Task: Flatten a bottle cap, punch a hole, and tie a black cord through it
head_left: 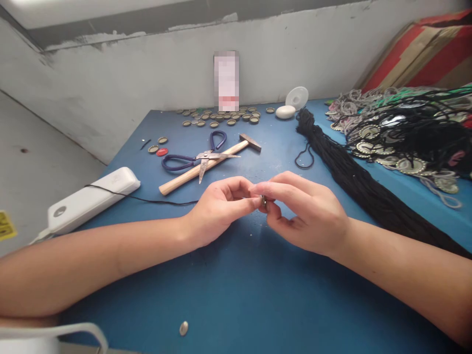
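Over the middle of the blue table (221,290), my left hand (221,209) and my right hand (306,211) meet at the fingertips. Pinched between them is a small metal bottle cap (263,201), turned nearly edge-on and largely covered by the fingers. Both hands are closed on it. A thin black cord (169,202) runs across a white power strip (99,196) and disappears behind my left hand. Just beyond the hands, open scissors (206,156) with blue handles lie across a wooden-handled hammer (206,167).
Several bottle caps (231,122) are scattered at the back, near a propped phone (226,81). To the right lie a black cord bundle (342,167) and a heap of corded caps (409,132). A red cap (162,152) and a small silver disc (183,328) lie apart.
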Motion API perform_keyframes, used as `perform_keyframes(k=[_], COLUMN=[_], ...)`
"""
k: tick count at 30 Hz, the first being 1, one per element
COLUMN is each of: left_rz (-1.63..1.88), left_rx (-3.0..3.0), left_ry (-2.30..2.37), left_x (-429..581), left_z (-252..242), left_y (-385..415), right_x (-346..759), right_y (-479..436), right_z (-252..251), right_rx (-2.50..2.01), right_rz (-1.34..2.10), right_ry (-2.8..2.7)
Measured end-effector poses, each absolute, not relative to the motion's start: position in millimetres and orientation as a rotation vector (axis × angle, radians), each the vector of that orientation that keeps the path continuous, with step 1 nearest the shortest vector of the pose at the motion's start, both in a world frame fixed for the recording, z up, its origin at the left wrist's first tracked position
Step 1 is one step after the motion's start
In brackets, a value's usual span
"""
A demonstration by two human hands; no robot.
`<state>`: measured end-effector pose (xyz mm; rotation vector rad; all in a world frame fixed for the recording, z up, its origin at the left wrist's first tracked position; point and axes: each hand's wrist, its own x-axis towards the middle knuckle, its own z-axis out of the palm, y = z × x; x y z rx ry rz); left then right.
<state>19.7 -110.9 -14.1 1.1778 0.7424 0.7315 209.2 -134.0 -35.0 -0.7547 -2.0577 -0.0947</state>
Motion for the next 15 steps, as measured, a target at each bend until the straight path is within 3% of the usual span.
perform_keyframes(k=[15], left_rz=[0.739], left_rx=[1.176], left_ry=[0.685], left_x=[19.3], left_z=[-15.9], left_y=[-111.9], right_x=[206.2], right_y=[-133.8], right_z=[-35.2], right_rx=[-0.75], right_rz=[-0.065], right_ry=[-2.067])
